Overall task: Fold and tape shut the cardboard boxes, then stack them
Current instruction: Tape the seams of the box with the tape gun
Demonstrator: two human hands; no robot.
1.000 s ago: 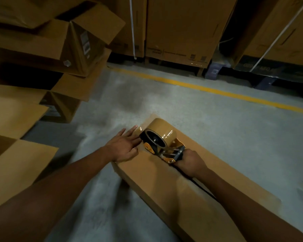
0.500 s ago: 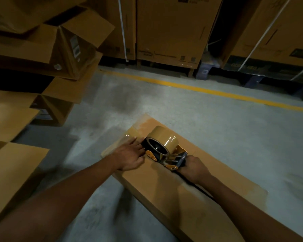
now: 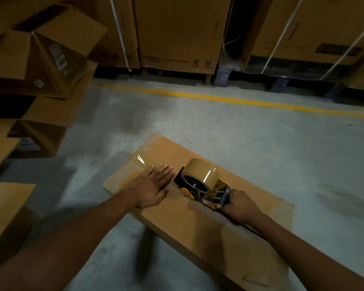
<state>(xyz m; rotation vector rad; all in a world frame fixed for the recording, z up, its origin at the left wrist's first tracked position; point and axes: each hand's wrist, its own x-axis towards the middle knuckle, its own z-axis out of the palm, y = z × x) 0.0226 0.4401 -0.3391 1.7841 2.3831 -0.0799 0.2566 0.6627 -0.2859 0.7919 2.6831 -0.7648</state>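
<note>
Cardboard box, long, flat, brown (image 3: 187,225): lies on the grey concrete floor (image 3: 250,139) directly below the person, long axis running upper left to lower right, top flaps down. A strip of glossy brown packing tape (image 3: 139,162) lies on the far-left end of the top; the near stretch shows no such gloss.

Tape dispenser, black and orange, carrying a brown tape roll (image 3: 202,180): stands on the box top just beside the left fingertips, nose toward the laid strip, presumably so the tape feeds straight along the seam.

Left hand (image 3: 149,189): flat, palm down, fingers straight and together, pressing on the taped part. Judged to anchor the strip and hold the flaps shut. Forearm reaches in from lower left.

Right hand (image 3: 241,204): clenched round the dispenser handle, wrist low over the box, forearm roughly along the box, a pose suited to a pull toward the body.

Open brown cardboard boxes (image 3: 40,57): piled at far left, well apart.
</note>
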